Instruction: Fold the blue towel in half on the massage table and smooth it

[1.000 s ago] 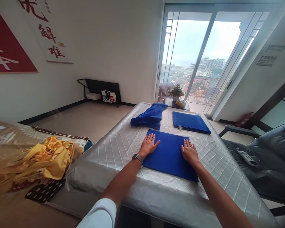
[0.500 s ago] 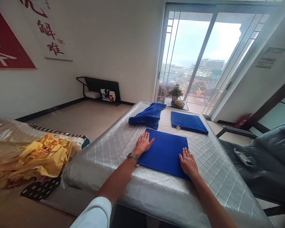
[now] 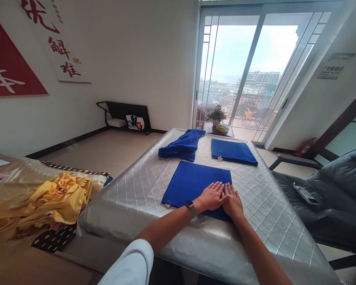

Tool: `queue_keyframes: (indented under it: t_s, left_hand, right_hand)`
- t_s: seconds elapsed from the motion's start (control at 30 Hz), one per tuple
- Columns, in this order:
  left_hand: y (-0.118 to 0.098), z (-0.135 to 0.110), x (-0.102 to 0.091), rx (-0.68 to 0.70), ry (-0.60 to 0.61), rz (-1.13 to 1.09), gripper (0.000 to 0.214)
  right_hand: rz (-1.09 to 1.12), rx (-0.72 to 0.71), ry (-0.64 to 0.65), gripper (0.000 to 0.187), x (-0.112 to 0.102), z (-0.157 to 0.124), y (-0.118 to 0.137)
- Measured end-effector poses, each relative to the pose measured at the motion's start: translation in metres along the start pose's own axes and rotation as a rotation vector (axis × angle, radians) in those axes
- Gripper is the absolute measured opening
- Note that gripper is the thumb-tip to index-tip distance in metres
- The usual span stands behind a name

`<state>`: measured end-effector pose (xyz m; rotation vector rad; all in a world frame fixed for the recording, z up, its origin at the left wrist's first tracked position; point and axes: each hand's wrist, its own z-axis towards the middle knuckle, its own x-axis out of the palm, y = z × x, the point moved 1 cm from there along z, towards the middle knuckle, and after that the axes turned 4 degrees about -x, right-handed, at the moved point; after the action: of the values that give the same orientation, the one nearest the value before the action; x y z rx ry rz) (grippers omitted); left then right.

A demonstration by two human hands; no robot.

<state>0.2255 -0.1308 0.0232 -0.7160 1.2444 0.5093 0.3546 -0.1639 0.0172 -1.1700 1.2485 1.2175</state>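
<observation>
A blue folded cloth [image 3: 192,180] lies flat near the front of the silver quilted table cover [image 3: 130,202]. On its right part rests my left hand [image 3: 212,196], palm down with fingers stretched out. Right beside it, touching at the thumb, my right hand [image 3: 232,201] lies flat along the cloth's right edge. A small white tag [image 3: 167,206] shows at the cloth's near left corner. Farther back are a second folded blue cloth [image 3: 234,151], with a white tag, and a loosely bunched blue cloth [image 3: 182,145].
Yellow crumpled clothing [image 3: 62,198] lies on a covered surface to the left. A black armchair [image 3: 341,190] with a white device [image 3: 305,194] on it stands at the right. Behind the table are a potted plant [image 3: 217,114] and a sliding glass door [image 3: 249,75].
My left hand has moved right across the cloth, from its left edge to beside my right hand. The cloth's near left corner and tag now show. My right hand stays at the right edge.
</observation>
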Motion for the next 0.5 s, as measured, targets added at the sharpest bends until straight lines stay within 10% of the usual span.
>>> queue_keyframes:
  t_s: [0.5]
  left_hand:
    - [0.131, -0.124, -0.037, -0.439, 0.02, 0.015, 0.088]
  right_hand:
    - [0.043, 0.036, -0.007, 0.064, -0.003, 0.003, 0.004]
